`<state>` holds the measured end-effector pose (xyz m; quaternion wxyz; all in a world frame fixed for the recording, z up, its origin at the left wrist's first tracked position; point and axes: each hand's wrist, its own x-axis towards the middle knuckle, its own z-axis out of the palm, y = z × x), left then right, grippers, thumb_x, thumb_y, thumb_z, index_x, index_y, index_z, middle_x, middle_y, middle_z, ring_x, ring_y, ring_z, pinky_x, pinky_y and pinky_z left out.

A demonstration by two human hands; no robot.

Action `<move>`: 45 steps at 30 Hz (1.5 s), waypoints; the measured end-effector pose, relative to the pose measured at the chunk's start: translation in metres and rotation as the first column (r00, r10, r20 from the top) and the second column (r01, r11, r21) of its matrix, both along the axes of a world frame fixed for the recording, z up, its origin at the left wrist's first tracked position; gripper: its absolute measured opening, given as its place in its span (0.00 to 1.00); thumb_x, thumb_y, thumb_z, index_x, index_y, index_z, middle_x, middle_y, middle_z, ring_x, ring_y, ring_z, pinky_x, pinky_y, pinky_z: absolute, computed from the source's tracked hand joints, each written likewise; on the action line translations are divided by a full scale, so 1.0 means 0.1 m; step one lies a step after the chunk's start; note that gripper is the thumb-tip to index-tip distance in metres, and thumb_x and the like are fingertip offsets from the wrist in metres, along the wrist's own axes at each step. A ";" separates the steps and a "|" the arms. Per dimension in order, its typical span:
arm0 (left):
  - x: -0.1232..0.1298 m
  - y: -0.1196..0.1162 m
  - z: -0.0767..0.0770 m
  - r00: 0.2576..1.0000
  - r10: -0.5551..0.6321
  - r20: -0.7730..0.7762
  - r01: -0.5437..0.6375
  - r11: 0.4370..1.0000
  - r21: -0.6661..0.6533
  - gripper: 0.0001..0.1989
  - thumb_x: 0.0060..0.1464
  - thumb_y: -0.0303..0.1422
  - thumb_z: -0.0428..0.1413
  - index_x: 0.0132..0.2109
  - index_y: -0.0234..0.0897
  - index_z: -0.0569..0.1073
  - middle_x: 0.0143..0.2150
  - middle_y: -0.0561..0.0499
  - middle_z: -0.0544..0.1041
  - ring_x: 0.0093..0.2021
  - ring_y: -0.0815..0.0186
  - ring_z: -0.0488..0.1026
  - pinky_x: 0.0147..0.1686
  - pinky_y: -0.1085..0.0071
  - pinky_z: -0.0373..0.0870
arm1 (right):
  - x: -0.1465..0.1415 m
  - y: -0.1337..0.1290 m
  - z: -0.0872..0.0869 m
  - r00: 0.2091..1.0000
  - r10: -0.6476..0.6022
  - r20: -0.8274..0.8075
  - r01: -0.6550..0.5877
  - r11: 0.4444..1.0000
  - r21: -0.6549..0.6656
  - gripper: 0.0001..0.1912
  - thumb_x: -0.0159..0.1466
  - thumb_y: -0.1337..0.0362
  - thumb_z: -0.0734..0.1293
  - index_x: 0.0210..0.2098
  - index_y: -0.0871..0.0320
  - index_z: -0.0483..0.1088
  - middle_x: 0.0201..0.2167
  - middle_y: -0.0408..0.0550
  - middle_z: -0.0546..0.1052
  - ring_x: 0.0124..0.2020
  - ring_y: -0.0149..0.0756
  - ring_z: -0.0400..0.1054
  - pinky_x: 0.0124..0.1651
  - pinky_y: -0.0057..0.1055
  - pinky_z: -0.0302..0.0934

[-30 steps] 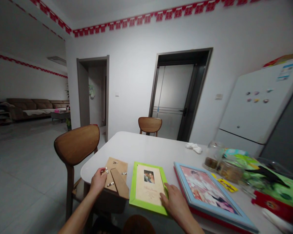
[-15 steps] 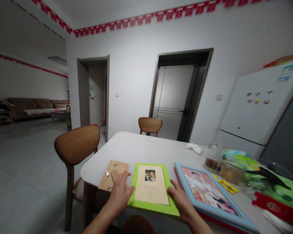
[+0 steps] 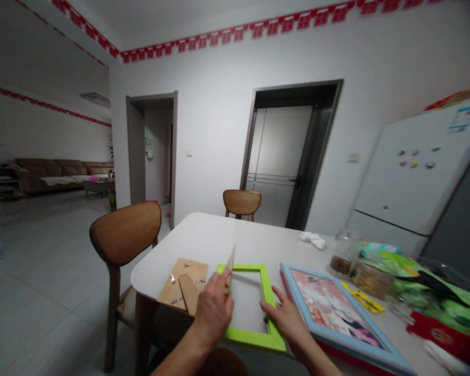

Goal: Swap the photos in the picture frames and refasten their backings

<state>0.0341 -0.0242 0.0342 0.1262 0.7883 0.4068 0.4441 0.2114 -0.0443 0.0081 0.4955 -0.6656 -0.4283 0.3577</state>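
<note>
My left hand (image 3: 215,308) is closed on a cream printed sheet (image 3: 231,261), which stands nearly edge-on above the left bar of a lime-green picture frame (image 3: 254,339). Through the frame's opening the white tabletop shows. On the frame's right bar, my right hand (image 3: 288,316) grips with the thumb over the inner edge; some fingers are hidden. Left of the frame lies a brown backing board (image 3: 194,268) with small metal clips and a stand leg (image 3: 188,293), partly behind my left hand.
A light-blue picture frame (image 3: 296,293) with a pink photo lies to the right. Glass jars (image 3: 340,256), a yellow packet (image 3: 366,302), green bags and a red item crowd the table's right side. Crumpled tissue (image 3: 312,239) lies farther back. Wooden chairs (image 3: 127,235) stand around the table (image 3: 203,230).
My left hand has lifted the printed sheet out of the green frame and tilted it upright, moving rightward. The frame's opening now shows the table. My right hand stays at the right bar.
</note>
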 end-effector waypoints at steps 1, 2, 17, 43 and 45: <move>-0.09 0.05 -0.01 0.995 0.071 0.071 -0.069 0.997 -0.028 0.22 0.45 0.22 0.44 0.49 0.35 0.61 0.42 0.46 0.68 0.42 0.63 0.65 0.43 0.67 0.62 | 0.05 0.02 -0.05 0.989 -0.012 0.148 0.015 1.000 -0.016 0.36 0.49 0.61 0.61 0.55 0.70 0.48 0.14 0.39 0.66 0.17 0.32 0.63 0.22 0.27 0.55; -0.19 0.09 -0.04 0.982 0.131 0.137 -0.123 0.990 -0.070 0.21 0.45 0.22 0.44 0.49 0.35 0.61 0.42 0.46 0.68 0.42 0.63 0.66 0.43 0.67 0.62 | 0.10 0.04 -0.09 0.956 -0.022 0.291 0.032 0.999 -0.028 0.33 0.50 0.62 0.60 0.54 0.71 0.52 0.14 0.40 0.66 0.18 0.33 0.63 0.23 0.28 0.56; -0.82 0.21 -0.63 0.958 0.236 -0.164 -0.286 0.841 -0.460 0.19 0.47 0.30 0.48 0.48 0.32 0.61 0.29 0.52 0.72 0.32 0.66 0.70 0.31 0.76 0.61 | 0.20 0.04 -0.42 0.489 0.084 0.868 0.020 0.994 -0.108 0.23 0.55 0.65 0.54 0.48 0.73 0.62 0.41 0.61 0.71 0.43 0.41 0.65 0.48 0.31 0.54; -0.60 0.26 -0.38 0.975 0.123 0.187 -0.104 0.989 -0.105 0.17 0.50 0.29 0.43 0.46 0.38 0.68 0.46 0.48 0.71 0.48 0.63 0.66 0.49 0.65 0.60 | 0.03 0.01 -0.31 0.686 -0.091 0.722 -0.048 0.984 0.170 0.22 0.52 0.66 0.58 0.44 0.69 0.65 0.47 0.61 0.66 0.50 0.43 0.58 0.53 0.36 0.49; -0.57 0.29 -0.28 0.867 0.200 0.456 -0.098 0.967 -0.237 0.16 0.51 0.35 0.45 0.43 0.34 0.69 0.41 0.45 0.74 0.44 0.60 0.69 0.46 0.64 0.63 | -0.10 0.00 -0.24 0.830 -0.056 0.555 -0.094 0.966 0.239 0.22 0.52 0.63 0.57 0.44 0.66 0.65 0.47 0.58 0.67 0.48 0.41 0.60 0.52 0.36 0.52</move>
